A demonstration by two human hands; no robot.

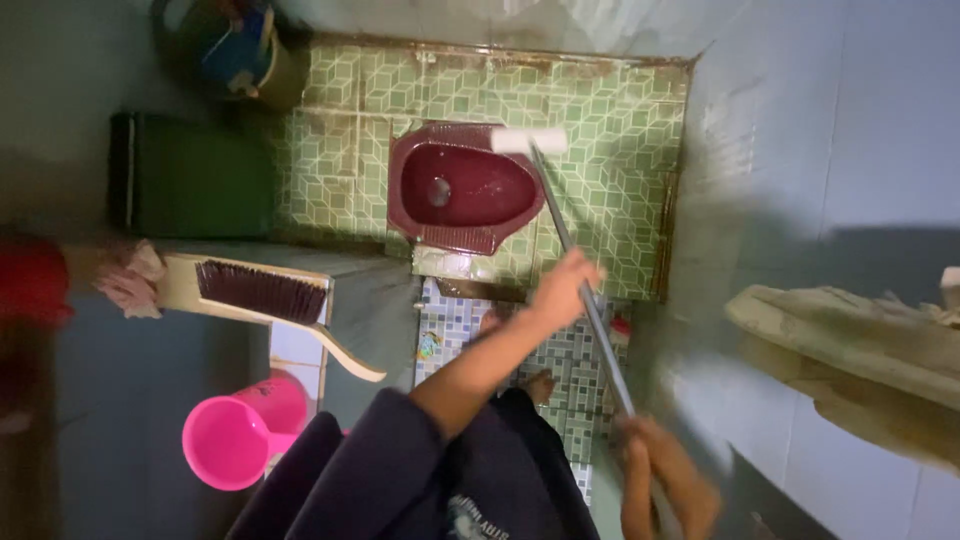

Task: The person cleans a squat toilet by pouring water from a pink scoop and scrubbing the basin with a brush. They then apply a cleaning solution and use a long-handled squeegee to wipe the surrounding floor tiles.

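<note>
Gripping the long brush handle [585,300] with both hands closed, left hand [565,285] nearer the white head [528,140], right hand [670,475] at the lower end, we angle it up-left over the maroon squat toilet [460,190].

No packages, labels, signs or screens in view, only bathroom fixtures.

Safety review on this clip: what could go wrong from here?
1. The long-handled brush is held far from its white head, which sits on the rim of the squat toilet; it might skid off.
2. A bare foot on the floor tiles could slip if they are wet.
</note>
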